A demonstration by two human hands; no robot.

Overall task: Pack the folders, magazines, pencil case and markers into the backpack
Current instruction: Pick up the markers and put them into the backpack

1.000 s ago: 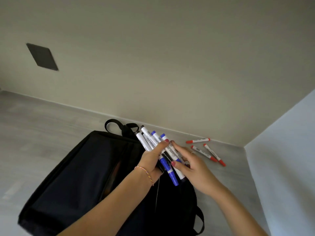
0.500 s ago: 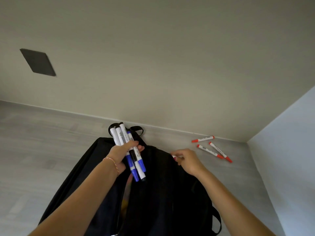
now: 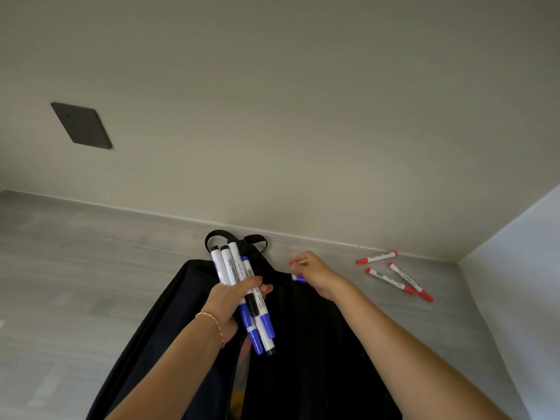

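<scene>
A black backpack (image 3: 303, 344) lies on the grey floor, its opening a narrow slit with colourful contents (image 3: 242, 359) showing inside. My left hand (image 3: 230, 301) grips a bundle of several white markers (image 3: 233, 268) with blue and black caps above that slit. My right hand (image 3: 315, 274) is at the backpack's top right edge, fingers curled, with the end of a blue marker (image 3: 299, 278) showing under it. Three red-capped markers (image 3: 394, 275) lie on the floor to the right, apart from both hands.
A beige wall rises behind the backpack, bearing a dark square plate (image 3: 81, 125) at the left. A pale wall (image 3: 521, 283) closes the right side just beyond the red markers. The backpack's carry loop (image 3: 212, 237) lies at its far end.
My hands have drawn apart. The left one took the marker bundle left over the opening, and the right one moved out to the backpack's top right edge.
</scene>
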